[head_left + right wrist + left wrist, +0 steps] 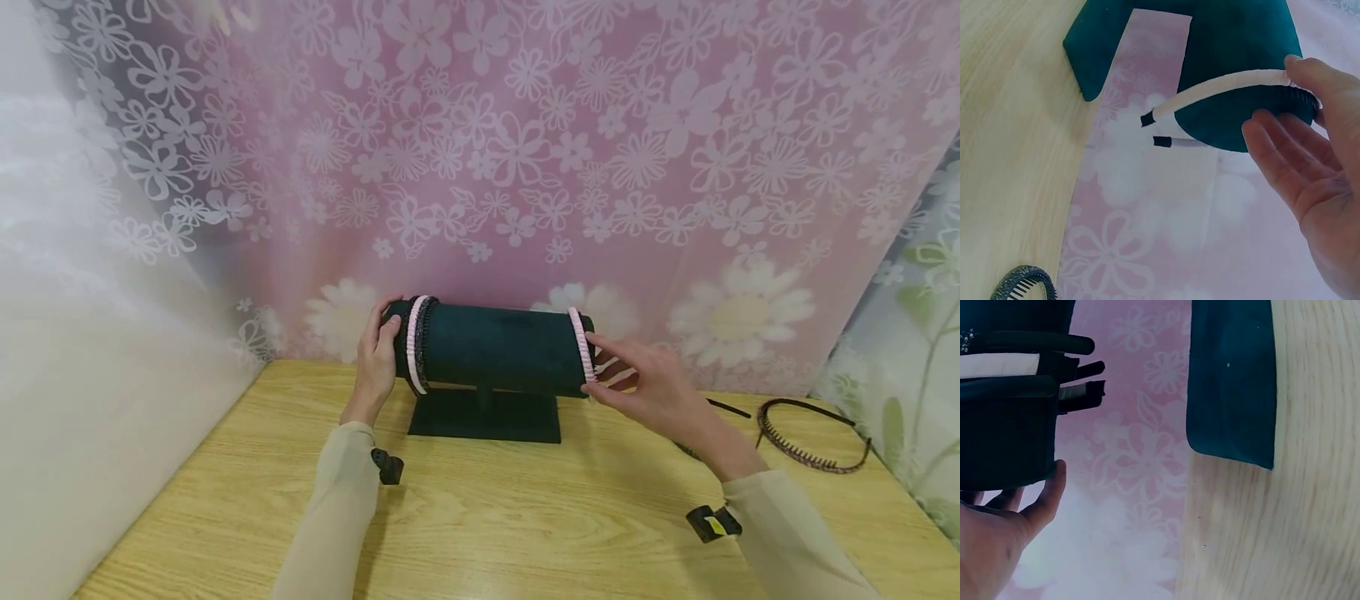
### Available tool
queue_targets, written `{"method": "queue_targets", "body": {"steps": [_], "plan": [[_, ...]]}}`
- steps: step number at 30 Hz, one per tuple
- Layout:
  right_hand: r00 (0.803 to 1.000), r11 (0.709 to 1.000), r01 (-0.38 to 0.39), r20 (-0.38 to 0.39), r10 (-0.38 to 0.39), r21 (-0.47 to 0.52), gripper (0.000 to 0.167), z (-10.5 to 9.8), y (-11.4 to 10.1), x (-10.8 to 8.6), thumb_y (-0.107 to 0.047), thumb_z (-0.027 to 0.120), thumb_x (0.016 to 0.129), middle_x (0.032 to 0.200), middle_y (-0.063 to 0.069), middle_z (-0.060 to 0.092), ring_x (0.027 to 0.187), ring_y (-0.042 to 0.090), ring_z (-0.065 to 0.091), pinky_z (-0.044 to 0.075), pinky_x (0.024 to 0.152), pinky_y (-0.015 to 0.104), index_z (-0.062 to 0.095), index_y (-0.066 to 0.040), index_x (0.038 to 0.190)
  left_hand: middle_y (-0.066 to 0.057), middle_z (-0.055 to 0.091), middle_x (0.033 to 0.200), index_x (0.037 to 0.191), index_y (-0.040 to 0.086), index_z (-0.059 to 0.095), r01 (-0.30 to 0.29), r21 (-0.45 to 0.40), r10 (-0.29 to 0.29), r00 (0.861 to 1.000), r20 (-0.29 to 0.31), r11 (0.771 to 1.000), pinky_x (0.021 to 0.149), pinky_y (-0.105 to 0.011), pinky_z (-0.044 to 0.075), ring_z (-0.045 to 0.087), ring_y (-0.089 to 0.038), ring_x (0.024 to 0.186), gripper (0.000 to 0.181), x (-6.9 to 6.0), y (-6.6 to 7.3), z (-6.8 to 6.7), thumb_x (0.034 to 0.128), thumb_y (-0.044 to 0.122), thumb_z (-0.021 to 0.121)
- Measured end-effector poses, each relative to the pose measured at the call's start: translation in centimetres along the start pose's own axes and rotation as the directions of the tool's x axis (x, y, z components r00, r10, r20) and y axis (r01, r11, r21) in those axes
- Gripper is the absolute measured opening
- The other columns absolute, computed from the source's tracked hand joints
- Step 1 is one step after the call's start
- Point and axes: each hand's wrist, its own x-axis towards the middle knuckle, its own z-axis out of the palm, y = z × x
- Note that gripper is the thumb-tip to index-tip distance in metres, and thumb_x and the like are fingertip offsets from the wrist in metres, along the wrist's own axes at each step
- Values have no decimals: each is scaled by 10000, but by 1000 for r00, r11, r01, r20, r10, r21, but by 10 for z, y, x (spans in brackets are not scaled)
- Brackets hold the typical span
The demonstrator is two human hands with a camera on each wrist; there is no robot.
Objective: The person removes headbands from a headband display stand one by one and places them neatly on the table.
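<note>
A dark green padded headband display stand [502, 346] stands at the back of the table. My left hand [375, 358] holds the left end of its roll, with the thumb on the front. Beside that hand, a pink headband [412, 346] and dark toothed headbands [426, 333] wrap the roll. At the other end sits a pink ribbed headband [582, 346], which my right hand [660, 387] grips between thumb and fingers. In the right wrist view, this headband's black-tipped ends [1147, 119] jut past the roll's underside.
Dark toothed headbands [813, 458] lie on the wooden table [480, 525] at the right, one partly hidden behind my right forearm. A pink flowered curtain [480, 167] hangs right behind the stand. Pale curtains [90, 333] flank the table.
</note>
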Motion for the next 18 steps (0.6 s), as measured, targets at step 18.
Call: {"method": "queue_targets", "body": {"steps": [18], "plan": [[991,998,51,-123,-54,-32,622,10,-3,-11,78,827,764,949,77,698,764,170,730,590,652,230,642,-5,1353,-26,577,1429,1472,198,514,-85,3,85,994,-74,996,1051,-473,440,576,-243,1213,444,7,-31,7,1079,348,371]]}}
